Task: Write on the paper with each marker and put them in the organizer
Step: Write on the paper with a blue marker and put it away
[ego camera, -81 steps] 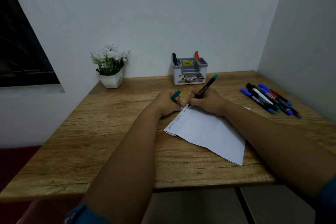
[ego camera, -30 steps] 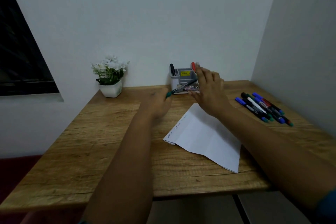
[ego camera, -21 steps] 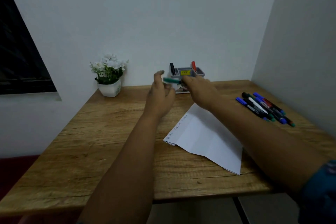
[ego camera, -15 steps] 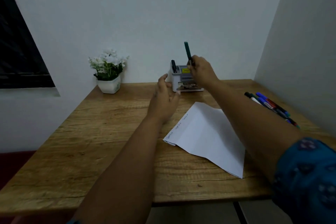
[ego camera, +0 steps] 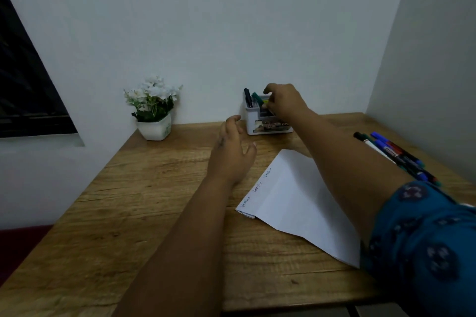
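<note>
A wooden desk (ego camera: pixel 159 213) is being used for the work, and the task is judged to be under way, with most of it left. The folded paper (ego camera: pixel 296 201) is lying near the desk's middle, and three short written words are being shown along its upper left edge. A cluster of markers (ego camera: pixel 396 156) is lying well apart on the right, partly hidden by the forearm, and is judged to be waiting its turn. At the back, against the wall, the organizer (ego camera: pixel 260 121) is being filled: a black marker (ego camera: pixel 247 97) is standing in it, and a green marker (ego camera: pixel 258 100) is being lowered in, tilted. The right hand (ego camera: pixel 286 103) is pinching that green marker at the organizer's top. The left hand (ego camera: pixel 233 154) is being held loose and empty, fingers spread, near the organizer.
</note>
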